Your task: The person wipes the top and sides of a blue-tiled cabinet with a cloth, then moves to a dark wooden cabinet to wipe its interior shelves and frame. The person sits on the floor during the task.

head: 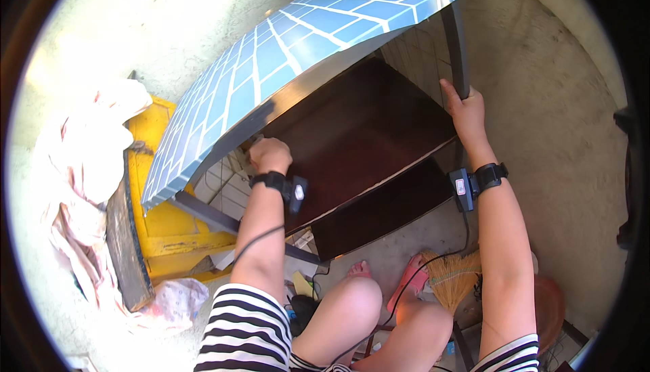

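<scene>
A metal-framed stand with a blue brick-patterned top (284,47) is in front of me, its dark brown shelf boards (355,133) below. My right hand (468,113) is wrapped around the dark metal leg (455,47) on the right side, thumb pointing up. Under the top's near edge, my left hand (270,154) is curled at the left end of the upper shelf board. Its fingers face away from me, so what they hold or touch is hidden. Each wrist carries a strapped device, the left one (297,194) and the right one (461,189), with cables.
A yellow wooden piece of furniture (157,230) stands at the left, beside a weathered dark board (124,245) and pale draped cloth (86,179). A straw broom (452,280) lies by my pink slippers (409,283). A reddish round object (548,311) is at the lower right.
</scene>
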{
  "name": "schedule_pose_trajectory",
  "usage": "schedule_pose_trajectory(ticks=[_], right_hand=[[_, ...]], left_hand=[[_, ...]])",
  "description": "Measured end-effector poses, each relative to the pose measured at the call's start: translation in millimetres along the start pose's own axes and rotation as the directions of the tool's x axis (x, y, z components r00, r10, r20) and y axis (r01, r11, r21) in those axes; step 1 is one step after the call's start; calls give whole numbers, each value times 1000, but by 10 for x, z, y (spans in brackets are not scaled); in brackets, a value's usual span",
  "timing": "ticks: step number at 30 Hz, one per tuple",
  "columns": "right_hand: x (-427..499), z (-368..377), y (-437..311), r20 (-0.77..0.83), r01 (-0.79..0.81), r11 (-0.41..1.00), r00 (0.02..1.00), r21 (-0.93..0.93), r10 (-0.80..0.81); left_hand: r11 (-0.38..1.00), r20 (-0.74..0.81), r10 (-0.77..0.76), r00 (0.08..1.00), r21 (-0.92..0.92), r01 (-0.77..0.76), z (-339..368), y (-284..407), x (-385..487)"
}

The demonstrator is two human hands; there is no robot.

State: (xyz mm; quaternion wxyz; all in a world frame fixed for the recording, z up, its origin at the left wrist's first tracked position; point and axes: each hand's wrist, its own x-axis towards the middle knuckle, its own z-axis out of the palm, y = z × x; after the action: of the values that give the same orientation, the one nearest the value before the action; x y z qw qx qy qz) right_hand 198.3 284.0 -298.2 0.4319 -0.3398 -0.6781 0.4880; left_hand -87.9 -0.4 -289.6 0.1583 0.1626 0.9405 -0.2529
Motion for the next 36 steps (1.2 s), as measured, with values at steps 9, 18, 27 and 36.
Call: schedule_pose_trajectory(ticks=[9, 18, 27, 36], right_hand=[[18, -22, 18, 5, -46, 998, 999, -32, 46], [29, -48, -53, 6, -9, 995, 1000, -100, 10], [15, -26, -132, 15, -55, 998, 998, 25, 55], [11, -51, -101, -8, -82, 997, 997, 5, 82]], left_hand=[[941, -456, 215, 864, -141, -308, 214, 101, -2163], [293, -769, 511, 384, -264, -919, 130, 676, -2306], [897, -667, 25, 744, -314, -312, 623, -499, -2083], [965, -440, 130, 889, -150, -215, 683, -598, -1076]])
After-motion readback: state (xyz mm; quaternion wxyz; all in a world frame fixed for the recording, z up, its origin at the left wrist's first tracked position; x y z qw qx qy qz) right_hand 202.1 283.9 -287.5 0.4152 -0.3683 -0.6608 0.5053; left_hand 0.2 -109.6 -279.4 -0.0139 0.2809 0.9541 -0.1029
